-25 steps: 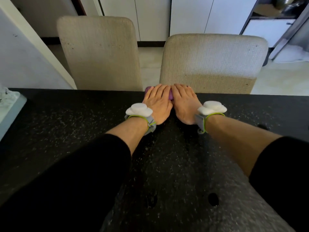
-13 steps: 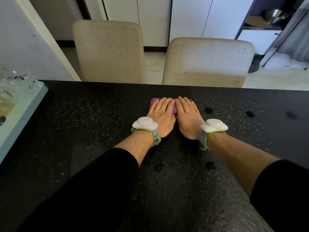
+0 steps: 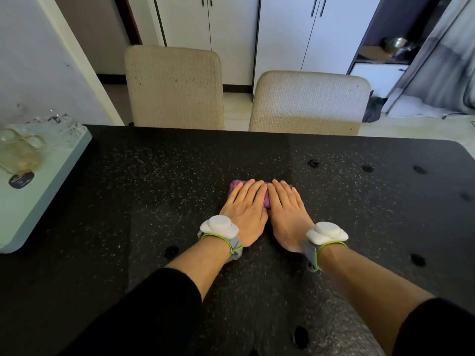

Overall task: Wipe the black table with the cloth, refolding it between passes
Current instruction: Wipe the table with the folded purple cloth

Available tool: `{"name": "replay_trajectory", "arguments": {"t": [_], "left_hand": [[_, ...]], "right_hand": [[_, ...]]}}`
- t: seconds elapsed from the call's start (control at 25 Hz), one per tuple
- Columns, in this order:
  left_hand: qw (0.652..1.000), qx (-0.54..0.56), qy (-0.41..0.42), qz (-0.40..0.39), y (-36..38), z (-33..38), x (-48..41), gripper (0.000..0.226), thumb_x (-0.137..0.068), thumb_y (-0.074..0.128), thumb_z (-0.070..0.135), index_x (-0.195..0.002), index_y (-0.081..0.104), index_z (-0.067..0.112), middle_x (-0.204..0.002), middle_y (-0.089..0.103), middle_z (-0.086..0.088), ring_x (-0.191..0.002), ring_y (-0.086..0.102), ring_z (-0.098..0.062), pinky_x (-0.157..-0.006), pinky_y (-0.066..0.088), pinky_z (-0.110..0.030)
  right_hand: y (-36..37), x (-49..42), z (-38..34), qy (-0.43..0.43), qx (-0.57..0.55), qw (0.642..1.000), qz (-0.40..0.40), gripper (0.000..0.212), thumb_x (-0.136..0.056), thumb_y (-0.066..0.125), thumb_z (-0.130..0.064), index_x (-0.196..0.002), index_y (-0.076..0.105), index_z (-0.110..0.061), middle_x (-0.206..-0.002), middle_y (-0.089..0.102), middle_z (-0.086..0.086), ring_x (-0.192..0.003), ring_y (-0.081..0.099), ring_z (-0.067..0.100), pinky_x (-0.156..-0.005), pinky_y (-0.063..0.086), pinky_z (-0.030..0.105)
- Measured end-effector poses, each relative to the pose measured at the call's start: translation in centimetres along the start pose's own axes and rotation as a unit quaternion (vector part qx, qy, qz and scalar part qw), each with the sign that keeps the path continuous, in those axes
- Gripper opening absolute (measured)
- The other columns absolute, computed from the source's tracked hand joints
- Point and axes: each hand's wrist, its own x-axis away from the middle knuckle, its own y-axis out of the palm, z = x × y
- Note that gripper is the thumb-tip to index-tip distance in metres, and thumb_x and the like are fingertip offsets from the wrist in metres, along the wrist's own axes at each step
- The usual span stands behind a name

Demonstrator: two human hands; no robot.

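Purple cloth (image 3: 266, 201) lies long-axis left-to-right on black table (image 3: 154, 191), pressed under left hand (image 3: 244, 210) and right hand (image 3: 288, 214), fingers (image 3: 253, 194) straight, together.

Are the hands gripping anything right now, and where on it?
Nothing is gripped: left hand and right hand press flat on top of the purple cloth.

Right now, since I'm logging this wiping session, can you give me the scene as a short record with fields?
cloth: purple cloth, folded small, flat on the table, mostly covered by both hands
left hand: left hand, fingers straight, pressing on the cloth
right hand: right hand, fingers straight, pressing on the cloth beside the left
table: black table, speckled, with dark spots
tray: pale tray at the table's left, holding glassware
chairs: taller beige chair and lower beige chair behind the far edge
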Motion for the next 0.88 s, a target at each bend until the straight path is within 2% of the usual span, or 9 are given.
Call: {"name": "replay_trajectory", "arguments": {"t": [0.36, 0.48, 0.68, 0.88], "left_hand": [[1.0, -0.01, -0.018, 0.013, 0.8, -0.6, -6.1, 0.068, -0.095, 0.019, 0.037, -0.157, 0.026, 0.011, -0.163, 0.03, -0.005, -0.153, 0.02, -0.021, -0.126, 0.008, -0.038], [1.0, 0.001, -0.021, 0.012, 1.1, -0.8, -9.8, 0.063, -0.099, 0.03, 0.034, -0.157, 0.024, 0.012, -0.164, 0.028, -0.004, -0.153, 0.017, -0.02, -0.126, 0.006, -0.038], [0.999, -0.001, -0.034, 0.032, 1.7, -1.6, -17.0, 0.077, -0.087, 0.01, 0.04, -0.154, 0.032, 0.01, -0.16, 0.036, -0.006, -0.151, 0.026, -0.022, -0.125, 0.009, -0.039], [0.998, -0.004, -0.055, 0.037, 2.0, -1.8, -21.2, 0.078, -0.086, 0.01, 0.041, -0.153, 0.034, 0.01, -0.158, 0.038, -0.004, -0.149, 0.027, -0.02, -0.124, 0.008, -0.036]], "right_hand": [[-0.1, -6.1, 4.4, -0.033, 0.002, 0.999, 0.017, 0.064, -0.107, 0.03, -0.029, -0.16, 0.001, -0.008, -0.169, -0.001, 0.01, -0.156, -0.007, 0.026, -0.126, -0.007, 0.039], [-1.0, -9.0, 6.5, -0.034, -0.004, 0.999, 0.014, 0.065, -0.107, 0.033, -0.029, -0.161, 0.003, -0.009, -0.169, 0.002, 0.01, -0.156, -0.005, 0.026, -0.126, -0.006, 0.039], [-1.9, -15.2, 10.2, -0.045, -0.012, 0.998, 0.039, 0.066, -0.104, 0.039, -0.025, -0.16, 0.01, -0.007, -0.167, 0.012, 0.013, -0.156, 0.004, 0.029, -0.126, -0.002, 0.041], [-2.7, -19.1, 12.8, -0.062, -0.011, 0.998, 0.027, 0.068, -0.102, 0.042, -0.024, -0.159, 0.01, -0.006, -0.167, 0.012, 0.014, -0.155, 0.006, 0.031, -0.126, -0.001, 0.041]]}}
